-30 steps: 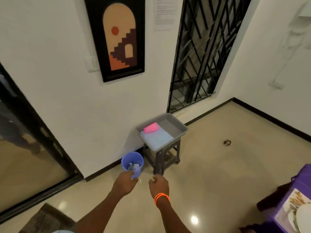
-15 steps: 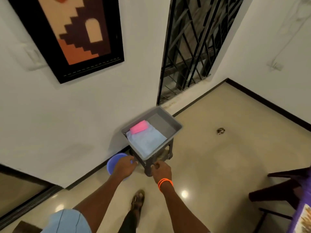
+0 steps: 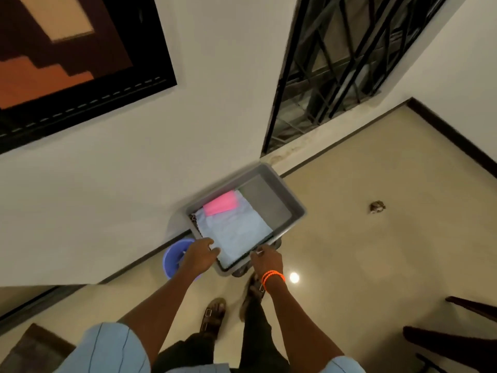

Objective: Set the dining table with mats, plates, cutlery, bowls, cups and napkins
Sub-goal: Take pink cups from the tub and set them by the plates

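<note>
A grey plastic tub (image 3: 285, 192) stands on a dark stool against the wall. In it lie a folded light blue cloth (image 3: 236, 232) and a pink folded napkin (image 3: 220, 205); the tub's right half shows bare bottom. My left hand (image 3: 200, 255) reaches over the tub's near left corner, fingers relaxed, its thumb just above the blue cloth's edge. My right hand (image 3: 266, 261), with orange bands at the wrist, hovers at the tub's near rim with curled fingers; a small pale glint shows at its fingertips. A blue cup-like bucket (image 3: 173, 258) sits on the floor behind my left hand.
White wall with a framed picture (image 3: 67, 57) lies ahead, a black window grille (image 3: 344, 63) to the right. Dark chair parts (image 3: 451, 343) stand at the lower right. A small object (image 3: 377, 206) lies on the beige floor. My sandalled feet (image 3: 212, 316) are below the tub.
I have walked up to the tub and the view has tilted down. Both hands moved from in front of the stool to the tub's near rim; the left hand now reaches over it.
</note>
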